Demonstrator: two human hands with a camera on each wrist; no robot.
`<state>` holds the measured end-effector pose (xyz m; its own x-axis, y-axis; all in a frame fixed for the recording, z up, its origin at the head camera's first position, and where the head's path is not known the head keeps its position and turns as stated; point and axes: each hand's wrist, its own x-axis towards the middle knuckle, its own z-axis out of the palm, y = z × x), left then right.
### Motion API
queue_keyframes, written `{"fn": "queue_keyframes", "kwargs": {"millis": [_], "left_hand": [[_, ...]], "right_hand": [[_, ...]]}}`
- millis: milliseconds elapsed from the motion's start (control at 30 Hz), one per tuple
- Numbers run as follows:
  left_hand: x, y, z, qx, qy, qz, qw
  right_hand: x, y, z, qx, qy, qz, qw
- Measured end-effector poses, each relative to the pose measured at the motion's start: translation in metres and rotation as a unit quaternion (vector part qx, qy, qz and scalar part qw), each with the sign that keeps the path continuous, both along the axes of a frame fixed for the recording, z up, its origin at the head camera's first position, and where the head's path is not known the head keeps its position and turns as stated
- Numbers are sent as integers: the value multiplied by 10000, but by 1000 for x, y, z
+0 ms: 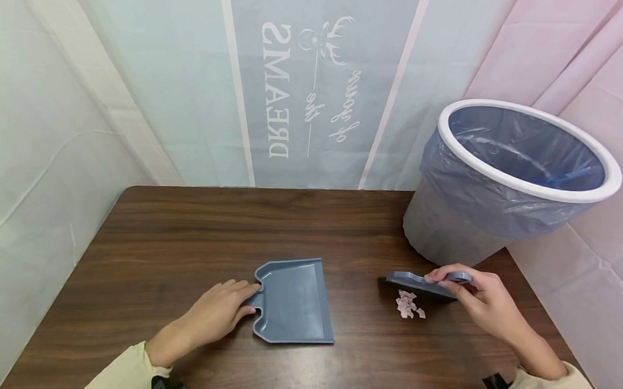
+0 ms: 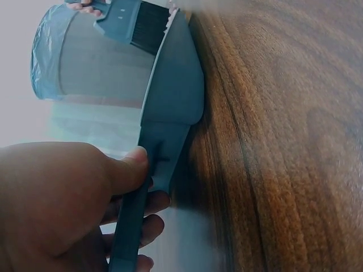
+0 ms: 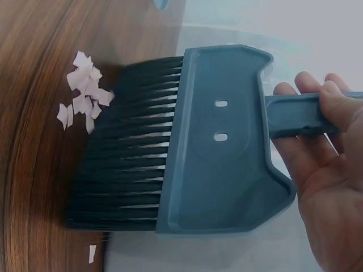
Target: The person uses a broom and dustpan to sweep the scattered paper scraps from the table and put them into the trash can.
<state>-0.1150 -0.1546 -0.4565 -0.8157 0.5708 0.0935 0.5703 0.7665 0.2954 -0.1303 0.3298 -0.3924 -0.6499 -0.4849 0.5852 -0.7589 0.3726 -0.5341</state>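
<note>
Our left hand (image 1: pixel 214 310) gripped the dustpan (image 1: pixel 294 303), likely to steady it; our right hand (image 1: pixel 489 300) clamped the brush (image 3: pixel 224 175) beside scraps (image 1: pixel 405 304)

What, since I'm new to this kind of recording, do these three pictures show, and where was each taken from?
There is no machine here, only a person's bare hands: the left hand and the right hand. The wide picture comes from a camera worn on the head, looking forward and down. The other two come from cameras worn on each wrist, so the scene looks turned sideways.

The left hand holds a grey-blue dustpan by its handle. The right hand holds a matching brush, its dark bristles beside a small pile of pale scraps on the brown, wood-grained table. At the table's far right stands a bin with a see-through bag folded over its outside.
</note>
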Motion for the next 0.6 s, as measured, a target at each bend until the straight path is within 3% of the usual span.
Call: {"fn": "queue_keyframes", "kwargs": {"millis": [100,267,433,600], "left_hand": [[0,0,0,-7,52,-14,10000],[-1,0,0,-86,45,-52,9999],[-1,3,2,-121,-30,-125,9998],[0,6,4,-90,-111,-233,9996]], "right_hand": [[4,-2,2,-46,50,-284,9996],[14,-9,8,19,225,-1412,9897],[27,-23,11,358,621,-2633,9620],[39,-42,8,1033,981,-3361,9310]]}}
